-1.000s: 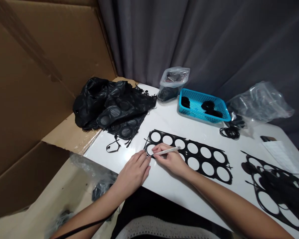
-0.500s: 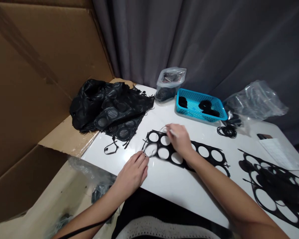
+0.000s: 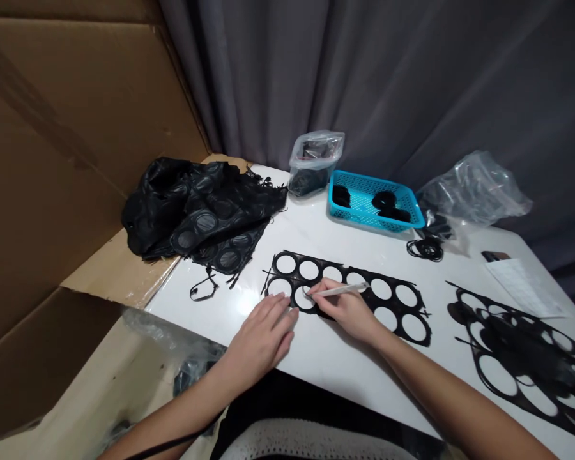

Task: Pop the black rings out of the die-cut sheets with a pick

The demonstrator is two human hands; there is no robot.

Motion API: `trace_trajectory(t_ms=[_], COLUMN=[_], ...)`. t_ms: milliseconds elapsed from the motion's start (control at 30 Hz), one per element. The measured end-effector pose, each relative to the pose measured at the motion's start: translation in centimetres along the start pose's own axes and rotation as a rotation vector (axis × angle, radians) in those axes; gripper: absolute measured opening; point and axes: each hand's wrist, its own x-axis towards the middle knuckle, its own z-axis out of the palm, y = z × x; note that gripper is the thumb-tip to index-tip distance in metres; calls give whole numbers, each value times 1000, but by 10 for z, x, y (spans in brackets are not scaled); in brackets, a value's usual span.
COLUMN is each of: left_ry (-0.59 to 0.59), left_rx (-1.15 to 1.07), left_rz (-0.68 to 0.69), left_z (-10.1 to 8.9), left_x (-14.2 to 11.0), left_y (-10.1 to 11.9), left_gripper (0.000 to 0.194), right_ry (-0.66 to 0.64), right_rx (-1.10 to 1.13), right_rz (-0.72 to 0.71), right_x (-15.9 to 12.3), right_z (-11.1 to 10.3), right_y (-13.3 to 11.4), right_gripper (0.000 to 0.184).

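A black sheet with rows of round holes lies flat on the white table. My left hand rests on its lower left edge, palm down with fingers stretched out, beside a hole. In my right hand is a slim white pen-like tool, gripped between thumb and fingers. Its tip points left, at a hole in the lower row close to my left fingertips. Whether the tip touches the sheet's rim I cannot tell. My right hand covers some of the middle holes.
Black sheets with ring outlines are heaped at the left, by a cardboard box. Behind stand a clear bag and a blue basket holding black rings. More holed sheets, black rings and paper lie at right.
My right hand has moved down from the sheet's upper edge to its lower row. A thin black loop seen at the sheet's left corner no longer shows. The view has shifted slightly.
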Motion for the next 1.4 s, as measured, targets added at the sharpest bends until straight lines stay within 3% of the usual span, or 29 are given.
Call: trace_trajectory(t_ms=[233,833,1000,1133,1200,1300,1400], left_ry=[-49,-76,-74,-77,-86,-87,-84], left_rx=[71,84,74,77,79,75,71], left_rz=[28,27,37,50,56,62,70], left_z=[12,13,13,13,13,12,10], left_x=[5,4,6,7,7,6,6], left_y=[1,1,0,-1,-3,-4,-6], left_gripper=[33,37,36,35,35,35,35], right_ry=[-23,2,18,38,123,348,484], right_rx=[-4,-109,-436,-717,-720,-627,-500], right_rz=[-30,-168,-389,-563,-489,-254,-90], right_x=[-8,-7,-20,-18,-5,18,23], right_z=[11,14,24,28,15,-20,-50], right_y=[-1,-1,3,5,8,15,23], right_gripper=[11,18,11,18,18,17,15])
